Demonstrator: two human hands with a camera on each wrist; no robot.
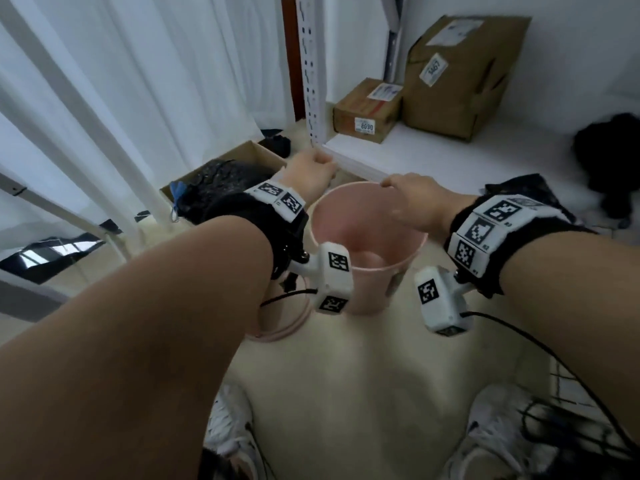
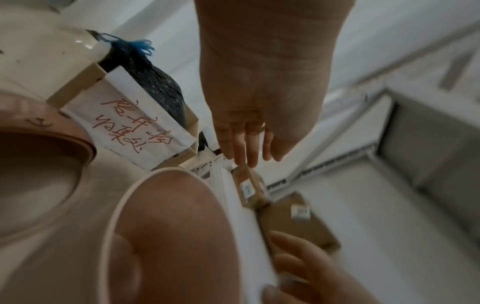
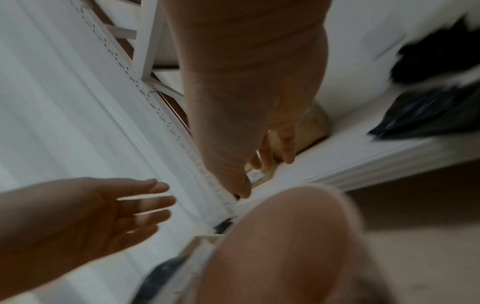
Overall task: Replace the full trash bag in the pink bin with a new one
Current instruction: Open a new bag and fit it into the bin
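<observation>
The pink bin [image 1: 367, 237] stands on the floor between my arms, with no bag inside it that I can see. It also fills the bottom of the left wrist view [image 2: 176, 226] and the right wrist view [image 3: 280, 236]. A full black trash bag [image 1: 221, 181] with a blue drawstring lies in a cardboard box [image 1: 249, 150] to the left. My left hand [image 1: 311, 168] hovers past the bin's far left rim, fingers straight [image 2: 249, 144]. My right hand [image 1: 412, 195] is over the far right rim, fingers loosely extended [image 3: 259, 156], holding nothing.
A pink ring [image 1: 291, 323] lies on the floor left of the bin. Behind it a low white shelf [image 1: 450, 154] carries two cardboard boxes [image 1: 367, 109] and black bundles [image 1: 609, 157]. White curtains [image 1: 104, 81] hang at the left. My shoes [image 1: 232, 427] and cables are below.
</observation>
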